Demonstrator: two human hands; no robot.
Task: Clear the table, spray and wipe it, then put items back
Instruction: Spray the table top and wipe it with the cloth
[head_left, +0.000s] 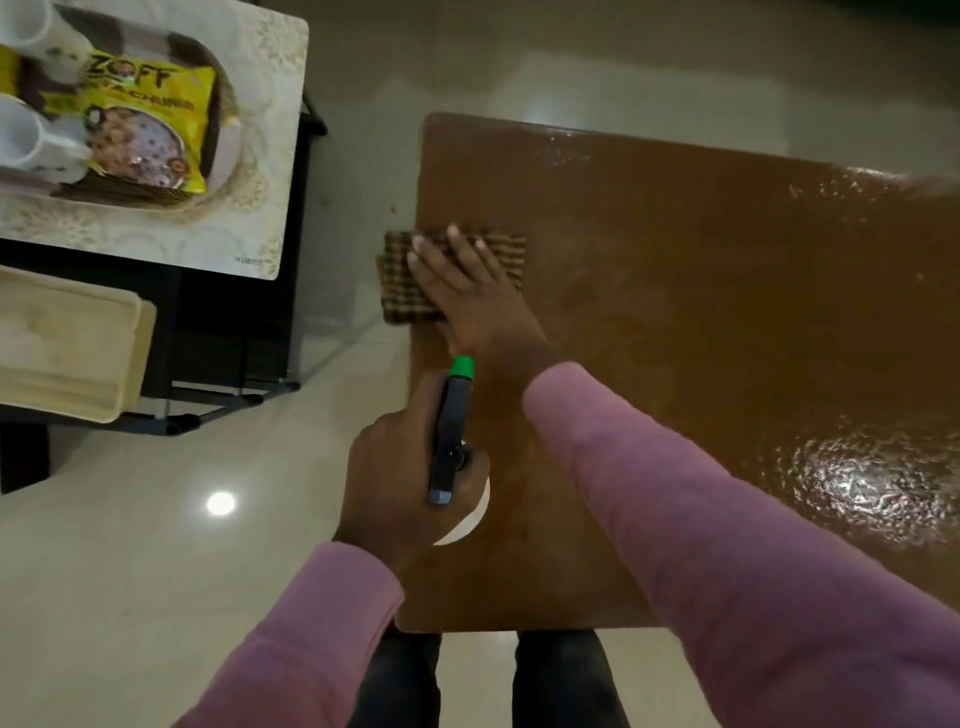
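Observation:
A brown wooden table (701, 291) fills the right half of the view, wet and shiny at its right side. My right hand (462, 286) lies flat, fingers straight, on a folded brown checked cloth (402, 291) at the table's left edge. My left hand (400, 483) grips a spray bottle (451, 431) with a dark trigger head and a green nozzle, held over the table's near left corner. The bottle's white body is mostly hidden under the hand.
On a black side table to the left sits a pale patterned mat (249, 171) carrying a dark tray (208, 67), a yellow snack packet (150, 124) and two white mugs (31, 140). A cream plastic tray (67, 343) sits below it. Glossy pale floor (156, 571) surrounds everything.

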